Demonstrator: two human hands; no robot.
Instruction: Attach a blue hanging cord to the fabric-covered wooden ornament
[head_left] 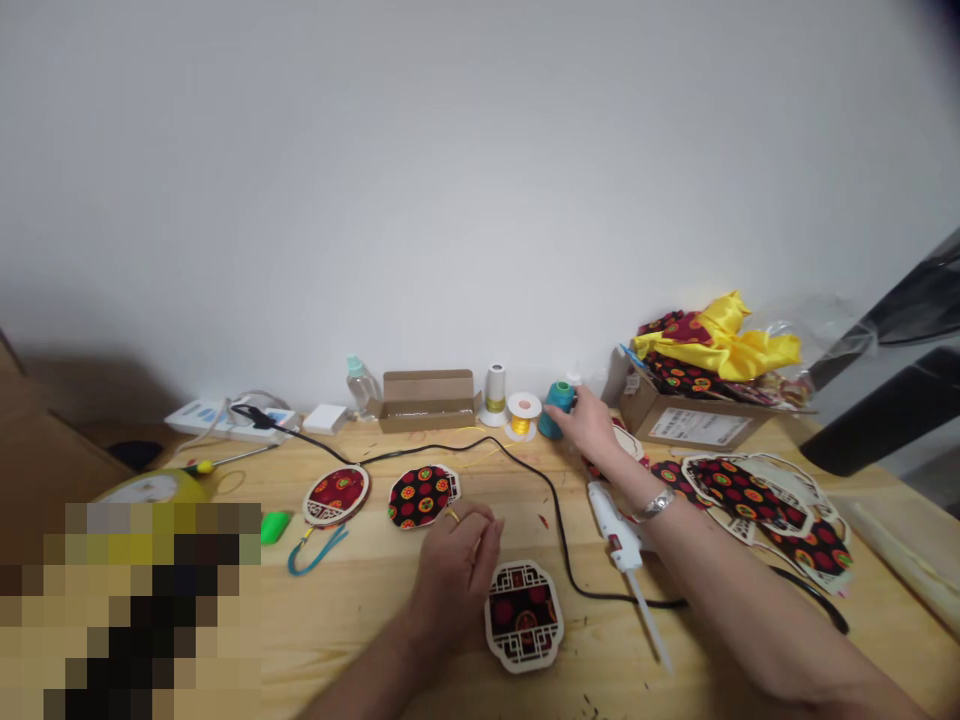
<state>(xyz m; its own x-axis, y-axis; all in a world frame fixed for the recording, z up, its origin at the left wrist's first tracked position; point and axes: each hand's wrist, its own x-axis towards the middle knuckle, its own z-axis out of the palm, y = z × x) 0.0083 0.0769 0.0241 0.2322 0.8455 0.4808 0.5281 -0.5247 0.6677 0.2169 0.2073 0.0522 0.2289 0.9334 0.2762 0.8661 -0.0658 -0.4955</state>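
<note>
on the grained wooden table, the glue gun was smooth white plastic. beyond it stood a tapered teal cone of thread, the right hand gripping it. left of the gun lay a scalloped panel, pale lattice over dark cloth. farther left, the left hand was loosely curled near an eight-sided patterned patch; i couldn't tell whether it held anything.

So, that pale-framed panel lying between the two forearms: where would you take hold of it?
Probably the pale-framed panel is best pinched by its left rim, coming in from the left. It lies flat, so the outer edge offers the easiest grip. The left hand is close on that side, while the black cable bends past on the right.
</note>
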